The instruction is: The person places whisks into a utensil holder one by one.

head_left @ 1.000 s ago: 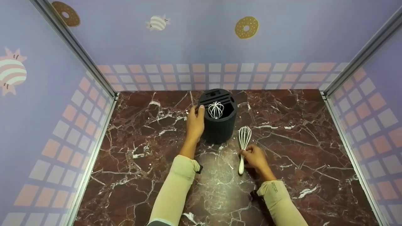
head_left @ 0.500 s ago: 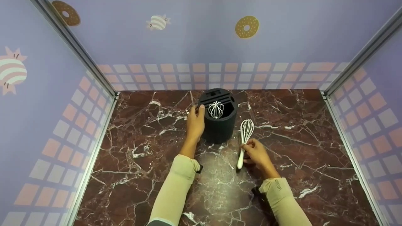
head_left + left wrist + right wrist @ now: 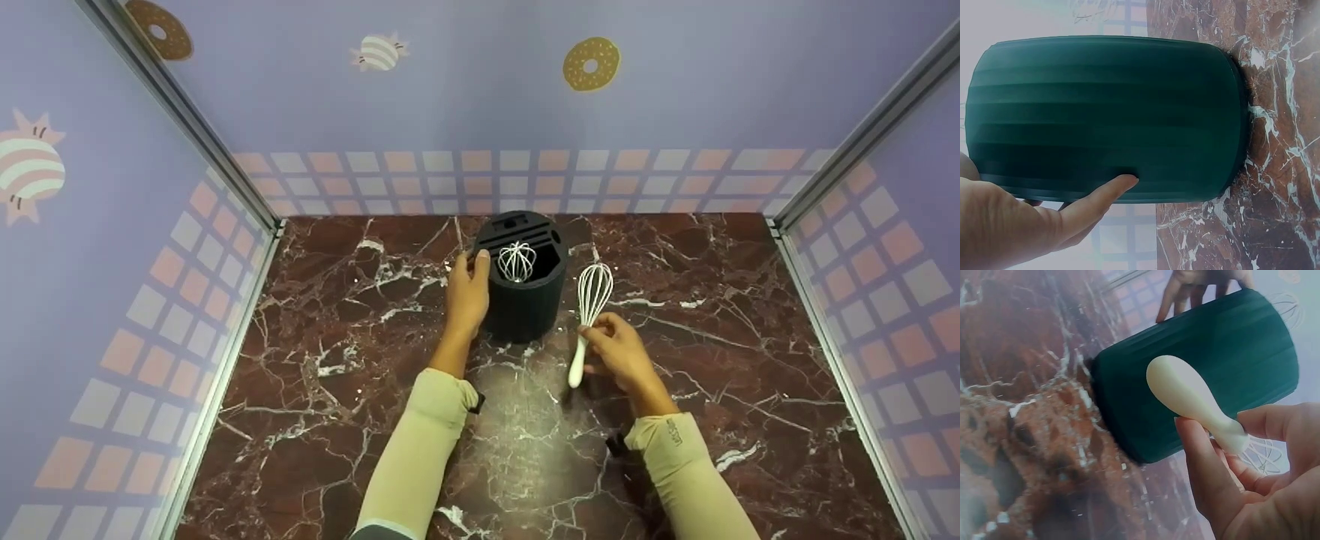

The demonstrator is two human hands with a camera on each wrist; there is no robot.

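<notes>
A dark ribbed utensil holder (image 3: 521,311) stands upright on the marbled tabletop; it looks green in the wrist views. Inside its large compartment is one whisk (image 3: 517,262), only its wire head showing above the rim. My left hand (image 3: 466,296) rests against the holder's left side near the top, fingers mostly straight and touching the wall (image 3: 1106,112). To the right of the holder, my right hand (image 3: 619,349) pinches a second whisk (image 3: 595,292) between thumb and fingers where handle meets wires. Its wires point up and away, and its white handle (image 3: 1182,385) points down towards me.
Slots and a small hole (image 3: 517,225) mark the holder's top, with part of the large compartment unfilled beside the whisk. Purple printed panels (image 3: 510,90) wall the tabletop (image 3: 360,450) at back, left and right, joined by metal corner rails (image 3: 862,120).
My right hand has moved away from me and slightly right, carrying the whisk up alongside the holder. The left hand and the holder have stayed in place.
</notes>
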